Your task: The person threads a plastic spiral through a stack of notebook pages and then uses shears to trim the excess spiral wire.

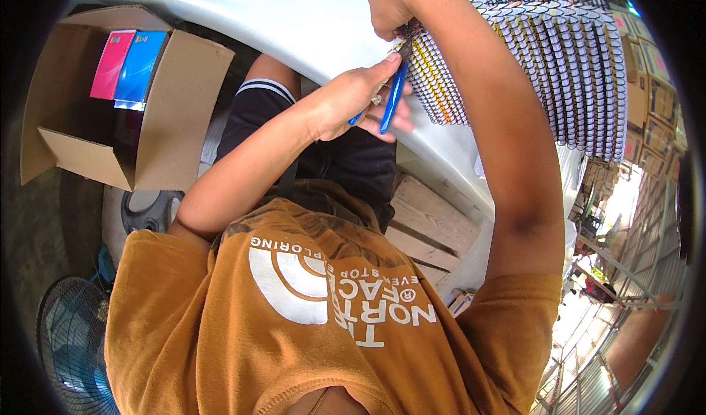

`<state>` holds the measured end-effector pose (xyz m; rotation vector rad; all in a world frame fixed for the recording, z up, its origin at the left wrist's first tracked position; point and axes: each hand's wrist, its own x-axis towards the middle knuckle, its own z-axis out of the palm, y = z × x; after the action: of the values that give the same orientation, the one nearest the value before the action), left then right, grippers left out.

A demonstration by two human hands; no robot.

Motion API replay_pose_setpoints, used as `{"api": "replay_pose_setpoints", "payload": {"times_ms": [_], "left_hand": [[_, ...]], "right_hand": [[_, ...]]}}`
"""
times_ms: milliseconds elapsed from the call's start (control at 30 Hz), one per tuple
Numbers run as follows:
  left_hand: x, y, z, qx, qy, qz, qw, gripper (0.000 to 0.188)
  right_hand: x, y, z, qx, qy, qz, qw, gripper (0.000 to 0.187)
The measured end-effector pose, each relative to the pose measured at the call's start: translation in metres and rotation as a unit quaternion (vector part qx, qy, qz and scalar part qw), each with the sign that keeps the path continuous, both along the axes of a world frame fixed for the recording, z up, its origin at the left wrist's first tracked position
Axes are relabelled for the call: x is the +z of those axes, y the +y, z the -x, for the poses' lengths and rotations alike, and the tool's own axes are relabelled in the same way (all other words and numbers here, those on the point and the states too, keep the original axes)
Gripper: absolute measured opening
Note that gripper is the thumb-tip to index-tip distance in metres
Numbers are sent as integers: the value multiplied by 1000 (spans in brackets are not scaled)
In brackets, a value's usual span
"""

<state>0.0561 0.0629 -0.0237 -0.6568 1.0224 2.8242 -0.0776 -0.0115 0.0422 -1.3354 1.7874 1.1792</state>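
My left hand (366,91) holds a pair of pliers (394,100) with blue handles, its thumb on one handle and the fingers partly spread behind. The dark jaws point up to the near left corner of a row of spiral-bound notebooks (555,77). My right hand (401,5) is bent over that same corner, fingers curled in just above the jaws; what they pinch is hidden. Black wire coils run along the notebooks' edges, and loose wire ends stick up at the far side. My right forearm covers part of the row.
The notebooks lie on a white table (294,18). To the left, an open cardboard box (180,99) holds pink and blue packs (138,69). A fan (73,349) stands at lower left. A wooden slatted pallet (434,220) shows below the table, and stacked cartons (658,106) at far right.
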Motion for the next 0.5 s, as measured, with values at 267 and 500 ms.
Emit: {"api": "replay_pose_setpoints", "payload": {"times_ms": [267, 500], "left_hand": [[3, 2, -3, -6, 28, -7, 1000, 54], [-4, -5, 3, -13, 35, 9, 999, 53]], "right_hand": [[18, 0, 2, 52, -6, 31, 998, 17], [20, 0, 5, 32, -39, 32, 998, 18]]}}
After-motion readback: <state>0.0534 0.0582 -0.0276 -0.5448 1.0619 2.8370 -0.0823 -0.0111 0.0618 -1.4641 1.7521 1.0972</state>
